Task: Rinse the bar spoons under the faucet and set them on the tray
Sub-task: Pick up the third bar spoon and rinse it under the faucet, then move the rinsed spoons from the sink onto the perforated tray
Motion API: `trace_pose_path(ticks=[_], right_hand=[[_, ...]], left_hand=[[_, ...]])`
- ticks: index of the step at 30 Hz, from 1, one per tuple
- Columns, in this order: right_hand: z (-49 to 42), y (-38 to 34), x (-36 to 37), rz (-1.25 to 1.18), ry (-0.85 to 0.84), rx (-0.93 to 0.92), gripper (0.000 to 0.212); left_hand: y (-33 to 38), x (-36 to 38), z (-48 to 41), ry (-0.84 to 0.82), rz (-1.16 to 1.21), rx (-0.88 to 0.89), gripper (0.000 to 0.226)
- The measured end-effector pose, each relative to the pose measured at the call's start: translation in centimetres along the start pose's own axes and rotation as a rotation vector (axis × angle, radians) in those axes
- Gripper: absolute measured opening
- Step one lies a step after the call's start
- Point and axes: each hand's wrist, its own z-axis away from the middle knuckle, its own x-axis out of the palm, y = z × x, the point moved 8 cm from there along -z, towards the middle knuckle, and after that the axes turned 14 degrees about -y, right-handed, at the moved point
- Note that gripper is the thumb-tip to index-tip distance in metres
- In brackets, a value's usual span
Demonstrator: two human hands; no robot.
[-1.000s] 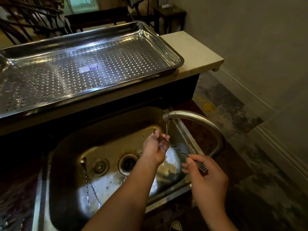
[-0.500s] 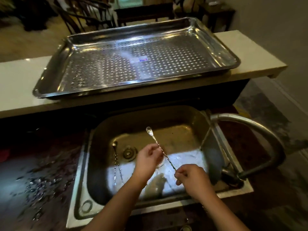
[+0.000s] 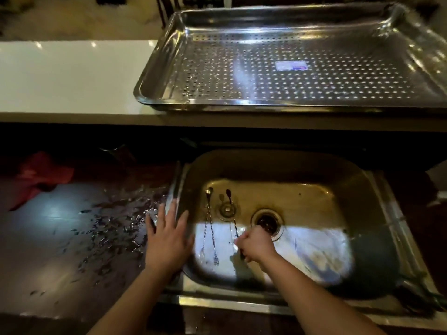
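Observation:
My right hand (image 3: pixel 256 245) is closed around a twisted bar spoon (image 3: pixel 231 209) over the floor of the steel sink (image 3: pixel 358 189), its bowl pointing away from me. Two more bar spoons (image 3: pixel 208 226) lie side by side on the sink floor just left of it, fork ends toward me. My left hand (image 3: pixel 168 238) rests flat with fingers spread on the sink's left rim, holding nothing. The perforated steel tray (image 3: pixel 154 76) sits on the raised pale ledge behind the sink, with only a label sticker in it. The faucet is out of view.
A drain (image 3: pixel 267 222) and a small plug fitting (image 3: pixel 227 210) sit in the sink floor. The dark counter (image 3: pixel 72 238) left of the sink is wet with droplets, and a red cloth (image 3: pixel 40 176) lies at its far left. A white ledge (image 3: pixel 72 76) runs left of the tray.
The view swung left, away from the faucet. My left hand let go of the spoon and went to the sink's left rim. My right hand alone now holds the spoon, lower in the sink.

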Motion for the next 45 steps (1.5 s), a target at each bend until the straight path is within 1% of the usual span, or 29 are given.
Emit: trace_pose_path(ticks=[4, 6, 8, 12, 16, 22, 26, 28, 30, 32, 36, 38, 41, 43, 45], right_hand=[[-4.1, -1.6, 3.1, 0.096, -0.023, 0.052, 0.023], [-6.1, -1.9, 4.2, 0.102, -0.029, 0.083, 0.025], [-7.7, -2.1, 5.0, 0.099, -0.010, 0.116, 0.022], [-9.3, -1.8, 6.6, 0.094, 0.015, 0.161, 0.021], [-9.6, -1.3, 7.9, 0.094, 0.013, 0.184, 0.021], [-7.6, -0.5, 6.4, 0.090, 0.013, 0.101, 0.018], [-4.0, 1.9, 3.0, -0.011, 0.045, -0.003, 0.012], [-1.7, 3.7, 0.7, -0.047, 0.076, -0.026, 0.012], [0.9, 5.7, -1.7, -0.074, 0.131, -0.011, 0.011], [3.7, 7.7, -4.3, -0.115, 0.223, -0.018, 0.010], [9.7, 11.5, -9.2, -0.193, 0.454, -0.065, 0.018], [12.7, 13.6, -11.5, -0.287, 0.593, -0.090, 0.022], [16.6, 17.0, -14.3, -0.437, 0.772, -0.078, 0.024], [18.3, 18.3, -15.3, -0.501, 0.846, -0.101, 0.026], [19.2, 18.6, -15.6, -0.540, 0.886, -0.140, 0.027]], left_hand=[[-0.4, 0.9, -0.3, -0.001, -0.054, -0.017, 0.071], [-0.3, 1.2, -0.5, -0.016, -0.073, -0.018, 0.076], [-0.2, 1.1, -0.5, -0.010, -0.074, -0.011, 0.079], [0.2, 0.8, -0.4, 0.010, -0.065, 0.011, 0.077], [0.0, 1.0, -0.6, -0.007, -0.084, -0.002, 0.077], [-0.1, 1.5, -0.8, -0.040, -0.113, -0.014, 0.078], [-0.3, 1.8, -0.8, -0.076, -0.140, -0.049, 0.080], [-0.4, 1.8, -0.7, -0.080, -0.144, -0.057, 0.081], [-0.4, 1.7, -0.6, -0.085, -0.151, -0.055, 0.081], [-0.3, 1.6, -0.5, -0.092, -0.150, -0.045, 0.081], [0.0, 1.7, -0.5, -0.103, -0.141, -0.014, 0.082], [0.0, 1.9, -0.5, -0.100, -0.111, -0.001, 0.080], [0.0, 2.4, -0.5, -0.090, -0.077, 0.006, 0.077], [-0.1, 2.4, -0.6, -0.073, -0.053, -0.001, 0.077], [-0.3, 2.5, -0.6, -0.079, -0.028, -0.016, 0.077]])
